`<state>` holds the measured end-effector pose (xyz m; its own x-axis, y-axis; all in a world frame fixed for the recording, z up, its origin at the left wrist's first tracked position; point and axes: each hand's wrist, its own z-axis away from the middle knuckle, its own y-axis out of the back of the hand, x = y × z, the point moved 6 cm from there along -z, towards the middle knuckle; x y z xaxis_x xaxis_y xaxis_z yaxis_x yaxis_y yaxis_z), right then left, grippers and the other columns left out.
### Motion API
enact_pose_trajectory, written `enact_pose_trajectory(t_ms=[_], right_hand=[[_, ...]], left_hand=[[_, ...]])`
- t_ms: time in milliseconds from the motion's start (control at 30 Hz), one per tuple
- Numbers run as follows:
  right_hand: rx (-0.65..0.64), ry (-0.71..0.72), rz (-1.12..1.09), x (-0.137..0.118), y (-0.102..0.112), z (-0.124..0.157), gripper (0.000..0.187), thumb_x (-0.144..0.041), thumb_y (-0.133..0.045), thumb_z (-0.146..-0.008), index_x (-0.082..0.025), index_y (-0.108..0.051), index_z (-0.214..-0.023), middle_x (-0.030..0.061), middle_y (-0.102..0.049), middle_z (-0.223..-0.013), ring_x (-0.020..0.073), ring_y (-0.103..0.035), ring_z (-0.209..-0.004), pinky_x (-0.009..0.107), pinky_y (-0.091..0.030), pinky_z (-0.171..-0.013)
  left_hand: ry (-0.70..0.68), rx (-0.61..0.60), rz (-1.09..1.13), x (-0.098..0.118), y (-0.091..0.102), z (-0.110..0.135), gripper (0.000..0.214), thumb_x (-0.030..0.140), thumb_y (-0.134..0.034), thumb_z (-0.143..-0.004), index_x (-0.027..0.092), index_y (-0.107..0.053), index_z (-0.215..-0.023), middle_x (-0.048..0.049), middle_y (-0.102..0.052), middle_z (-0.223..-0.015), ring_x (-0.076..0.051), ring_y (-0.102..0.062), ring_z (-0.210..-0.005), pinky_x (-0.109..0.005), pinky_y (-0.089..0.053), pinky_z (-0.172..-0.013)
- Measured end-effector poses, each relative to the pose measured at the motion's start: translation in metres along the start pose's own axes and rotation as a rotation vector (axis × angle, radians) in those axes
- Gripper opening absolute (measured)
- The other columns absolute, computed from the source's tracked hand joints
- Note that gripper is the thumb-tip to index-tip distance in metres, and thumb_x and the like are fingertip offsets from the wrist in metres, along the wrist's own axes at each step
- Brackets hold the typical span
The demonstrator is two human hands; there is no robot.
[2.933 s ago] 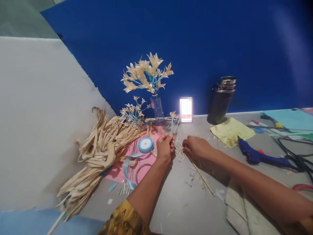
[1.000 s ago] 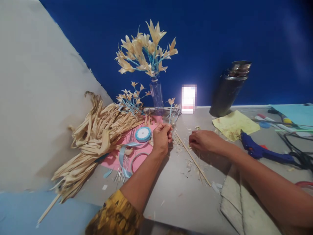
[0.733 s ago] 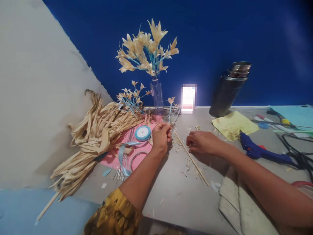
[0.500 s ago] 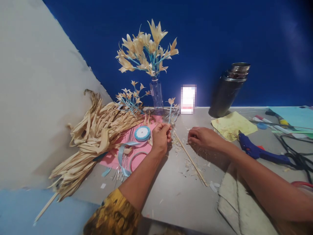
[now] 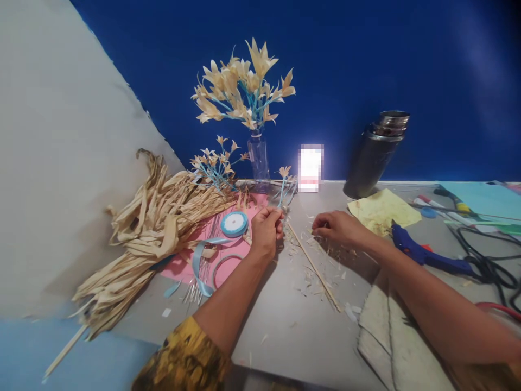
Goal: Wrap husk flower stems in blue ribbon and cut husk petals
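Observation:
My left hand [image 5: 265, 232] is closed round the blue stem of a small straw-coloured flower [image 5: 284, 172] and holds it upright above the pink sheet [image 5: 228, 256]. My right hand [image 5: 336, 227] rests on the grey table [image 5: 293, 320] with its fingertips pinched over scattered husk scraps; what they hold is too small to make out. A thin wooden stick [image 5: 313, 267] lies on the table between the two hands. A roll of light blue ribbon [image 5: 234, 224] sits just left of my left hand.
A pile of dried husks [image 5: 154, 228] lies at the left. A vase of finished flowers [image 5: 244, 98] stands at the back, a dark metal flask [image 5: 372, 155] to its right. A blue glue gun [image 5: 423, 254], yellow paper [image 5: 382, 210] and black cables [image 5: 488, 260] lie at the right.
My right hand has shifted a little away from me over the husk scraps and has gone on pinching at them. My left hand has held the flower stem nearly still.

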<state>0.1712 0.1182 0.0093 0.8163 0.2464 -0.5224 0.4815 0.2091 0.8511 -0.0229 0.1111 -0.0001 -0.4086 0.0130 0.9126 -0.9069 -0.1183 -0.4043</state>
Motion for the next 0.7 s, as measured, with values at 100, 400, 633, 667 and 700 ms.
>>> enact_pose_trajectory(t_ms=[100,400,633,667,700], right_hand=[[0.030,-0.007,0.119,0.002,0.002,0.000,0.013,-0.025,-0.063,-0.079,-0.023,-0.074,-0.086,0.0041,-0.076,-0.089,0.0197,-0.063,-0.077,0.027,-0.036,-0.062],[-0.008,-0.125,0.348,-0.007,-0.005,0.005,0.034,-0.049,-0.057,-0.089,-0.021,-0.070,-0.076,0.0092,-0.074,-0.083,0.0220,-0.064,-0.075,0.028,-0.029,-0.058],[0.087,-0.185,0.301,0.005,0.005,0.001,0.027,-0.036,-0.053,-0.091,-0.020,-0.070,-0.078,0.0069,-0.074,-0.081,0.0188,-0.063,-0.072,0.028,-0.028,-0.056],[0.125,-0.217,0.302,0.009,0.012,0.002,0.027,-0.035,-0.051,-0.092,-0.020,-0.070,-0.079,0.0077,-0.073,-0.081,0.0190,-0.062,-0.071,0.028,-0.028,-0.056],[0.160,-0.248,0.303,0.014,0.019,0.003,0.028,-0.033,-0.050,-0.093,-0.019,-0.070,-0.081,0.0085,-0.073,-0.080,0.0192,-0.062,-0.069,0.028,-0.027,-0.056]], left_hand=[[0.002,0.004,-0.001,0.000,0.000,0.000,0.022,0.030,-0.075,-0.066,0.018,-0.056,-0.067,0.0035,-0.057,-0.063,-0.003,-0.040,-0.041,-0.015,-0.024,-0.033],[0.022,-0.001,-0.007,-0.005,0.000,0.000,0.025,0.032,-0.077,-0.065,0.017,-0.057,-0.066,0.0040,-0.054,-0.061,-0.003,-0.039,-0.041,-0.016,-0.024,-0.034],[0.036,0.014,-0.016,-0.004,0.003,0.000,0.023,0.031,-0.075,-0.065,0.017,-0.057,-0.066,0.0043,-0.054,-0.061,-0.003,-0.038,-0.040,-0.015,-0.024,-0.034],[0.035,0.016,-0.016,-0.004,0.003,-0.001,0.022,0.031,-0.074,-0.065,0.017,-0.057,-0.066,0.0044,-0.054,-0.061,-0.003,-0.038,-0.040,-0.015,-0.024,-0.033],[0.033,0.018,-0.015,-0.004,0.003,-0.001,0.022,0.031,-0.073,-0.065,0.017,-0.056,-0.066,0.0044,-0.054,-0.061,-0.003,-0.037,-0.040,-0.015,-0.023,-0.033]])
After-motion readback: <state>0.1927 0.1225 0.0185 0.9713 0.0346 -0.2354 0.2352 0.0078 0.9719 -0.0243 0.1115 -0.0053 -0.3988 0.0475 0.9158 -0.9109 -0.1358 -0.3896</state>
